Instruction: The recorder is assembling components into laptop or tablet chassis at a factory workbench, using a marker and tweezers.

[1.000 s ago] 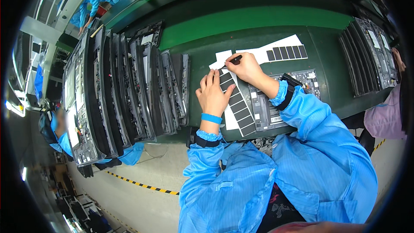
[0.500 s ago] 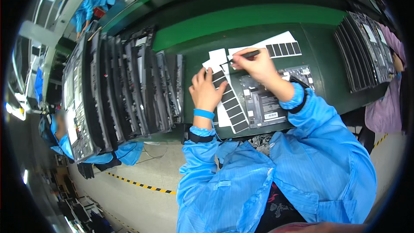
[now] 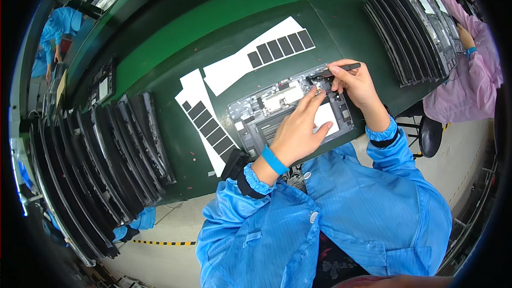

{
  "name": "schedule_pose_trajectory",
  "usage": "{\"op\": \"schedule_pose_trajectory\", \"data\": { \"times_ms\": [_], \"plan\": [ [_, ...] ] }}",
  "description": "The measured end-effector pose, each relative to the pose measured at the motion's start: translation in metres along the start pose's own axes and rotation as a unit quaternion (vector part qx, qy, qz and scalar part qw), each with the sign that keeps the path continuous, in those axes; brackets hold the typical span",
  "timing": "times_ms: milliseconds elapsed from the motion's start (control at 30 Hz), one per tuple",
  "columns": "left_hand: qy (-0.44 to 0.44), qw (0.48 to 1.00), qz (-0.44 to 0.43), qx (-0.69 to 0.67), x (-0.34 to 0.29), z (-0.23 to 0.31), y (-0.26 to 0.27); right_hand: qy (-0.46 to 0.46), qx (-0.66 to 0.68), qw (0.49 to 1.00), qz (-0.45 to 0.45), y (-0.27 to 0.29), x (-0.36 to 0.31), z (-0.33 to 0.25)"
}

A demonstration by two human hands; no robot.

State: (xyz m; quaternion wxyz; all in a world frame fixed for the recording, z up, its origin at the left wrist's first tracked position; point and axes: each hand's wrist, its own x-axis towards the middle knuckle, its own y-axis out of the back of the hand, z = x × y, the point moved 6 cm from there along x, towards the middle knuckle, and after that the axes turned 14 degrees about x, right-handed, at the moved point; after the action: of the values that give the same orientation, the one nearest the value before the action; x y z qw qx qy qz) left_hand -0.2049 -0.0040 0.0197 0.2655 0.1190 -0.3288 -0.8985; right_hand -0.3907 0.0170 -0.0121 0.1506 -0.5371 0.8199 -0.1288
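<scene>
A worker in a blue cleanroom smock bends over an opened laptop chassis [image 3: 290, 112] that lies flat on the green table [image 3: 224, 26], just in front of the body. The left hand [image 3: 298, 130] rests palm-down on the chassis, fingers spread and stretched toward its far edge, its grip apart and clamped on nothing; a blue wrist strap [image 3: 274, 160] circles the wrist. The right hand [image 3: 354, 82] hovers over the chassis's far right corner, its grip together on a dark pen-like tool [image 3: 345, 67] pinched between thumb and fingertips, the tool lying nearly level and its tip pointing down toward the board; whether the tip touches the chassis cannot be told.

Just left of the chassis lies a white backing sheet with black rectangular pads [image 3: 205, 122] in a row. A second, longer sheet with black pads [image 3: 256, 56] lies beyond the chassis, toward the table's far side.

A fanned row of dark laptop shells [image 3: 106, 160] stands on edge at the left end of the table, and another stack of shells [image 3: 410, 26] leans at the right end. A co-worker in a pink smock [image 3: 469, 69] sits at the right, beside that stack.
</scene>
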Motion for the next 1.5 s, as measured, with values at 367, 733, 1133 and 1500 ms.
{"op": "schedule_pose_trajectory", "data": {
  "times_ms": [367, 733, 1133, 1500],
  "plan": [
    [0.003, 0.997, -0.020, -0.069, -0.001, 0.004, -0.009, -0.067, 0.034, 0.997, -0.032, 0.003, -0.001, 0.005],
    [-0.036, 0.999, -0.006, -0.022, -0.005, 0.005, -0.013, -0.074, 0.008, 0.996, 0.039, 0.005, 0.000, 0.009],
    [-0.001, 1.000, 0.017, 0.018, -0.004, 0.006, -0.018, -0.020, -0.039, 0.998, 0.043, -0.002, -0.019, 0.001],
    [-0.039, 0.996, 0.054, 0.062, -0.005, 0.009, -0.020, -0.021, -0.026, 0.996, 0.088, -0.003, -0.020, 0.006]
  ]
}}
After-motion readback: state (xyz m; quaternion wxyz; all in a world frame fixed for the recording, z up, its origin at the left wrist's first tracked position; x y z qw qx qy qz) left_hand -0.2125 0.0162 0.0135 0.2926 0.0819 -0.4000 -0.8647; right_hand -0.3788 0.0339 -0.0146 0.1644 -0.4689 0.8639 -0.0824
